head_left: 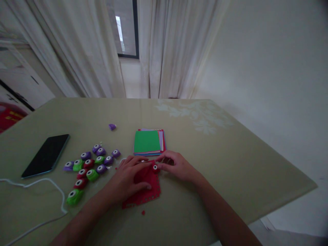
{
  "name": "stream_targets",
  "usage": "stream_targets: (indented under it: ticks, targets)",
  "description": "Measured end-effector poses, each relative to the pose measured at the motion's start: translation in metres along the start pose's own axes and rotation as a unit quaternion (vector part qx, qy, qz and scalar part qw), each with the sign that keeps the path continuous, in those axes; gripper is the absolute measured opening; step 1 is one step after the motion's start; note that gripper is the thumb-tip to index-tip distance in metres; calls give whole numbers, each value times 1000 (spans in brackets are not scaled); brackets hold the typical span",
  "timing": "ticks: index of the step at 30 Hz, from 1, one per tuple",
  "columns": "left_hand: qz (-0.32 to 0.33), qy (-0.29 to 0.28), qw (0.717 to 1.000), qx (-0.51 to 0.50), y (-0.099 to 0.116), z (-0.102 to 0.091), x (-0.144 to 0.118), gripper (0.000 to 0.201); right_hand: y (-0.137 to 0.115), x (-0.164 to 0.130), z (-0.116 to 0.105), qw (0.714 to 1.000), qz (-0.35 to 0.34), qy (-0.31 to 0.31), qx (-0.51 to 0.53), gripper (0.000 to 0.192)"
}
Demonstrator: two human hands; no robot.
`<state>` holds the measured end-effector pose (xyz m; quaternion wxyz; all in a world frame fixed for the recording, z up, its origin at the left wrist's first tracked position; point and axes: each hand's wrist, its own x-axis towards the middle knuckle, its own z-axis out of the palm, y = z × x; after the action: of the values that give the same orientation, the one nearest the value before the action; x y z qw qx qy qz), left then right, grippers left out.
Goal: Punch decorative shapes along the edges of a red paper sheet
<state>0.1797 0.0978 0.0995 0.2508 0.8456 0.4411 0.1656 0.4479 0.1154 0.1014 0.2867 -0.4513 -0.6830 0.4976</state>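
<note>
A sheet of red paper (143, 184) with small holes punched along its right and lower edges lies on the table in front of me. My left hand (129, 176) rests flat on it, thumb and fingers spread, covering its left part. At the paper's upper right corner sits a small red craft punch (155, 167) with a white and black top. The fingers of my right hand (175, 165) close around this punch from the right; its far side is partly hidden. A tiny red paper cut-out (143, 212) lies just below the sheet.
Several purple, green and red craft punches (89, 164) cluster left of my left hand. One purple punch (112, 127) lies farther back. A stack of coloured paper (147, 141), green on top, is beyond my hands. At left are a tablet (47, 155) and a white cable (63, 198).
</note>
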Motion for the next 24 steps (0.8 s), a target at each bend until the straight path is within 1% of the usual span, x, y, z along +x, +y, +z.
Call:
stream_targets:
  ticks: [2, 3, 5, 7, 9, 11, 14, 18, 21, 24]
  targets:
    - [-4, 29, 999, -20, 3, -3, 0, 56, -2, 4, -2, 999, 27, 16, -12, 30]
    - [-4, 42, 999, -34, 5, -5, 0, 53, -3, 7, -4, 999, 37, 10, -20, 30]
    - [0, 60, 996, -63, 10, -8, 2, 46, -8, 14, -9, 998, 50, -23, -41, 32]
    - [11, 65, 995, -78, 16, -12, 5, 42, -15, 21, -13, 993, 66, -72, -73, 30]
    - [23, 60, 995, -77, 21, -16, 9, 41, -23, 27, -15, 980, 107, -119, -115, 25]
    - [32, 47, 996, -71, 27, -19, 13, 38, -30, 32, -13, 966, 150, -145, -153, 23]
    - [34, 32, 997, -64, 33, -21, 18, 33, -38, 38, -10, 953, 183, -151, -188, 26]
    - [24, 21, 998, -45, 35, -23, 26, 31, -47, 46, -9, 936, 212, -160, -231, 35]
    - [12, 0, 1000, -24, 31, -23, 31, 24, -55, 53, -9, 920, 232, -173, -265, 38]
    - [-5, -16, 1000, 7, 24, -21, 28, 19, -62, 59, -8, 904, 243, -187, -297, 38]
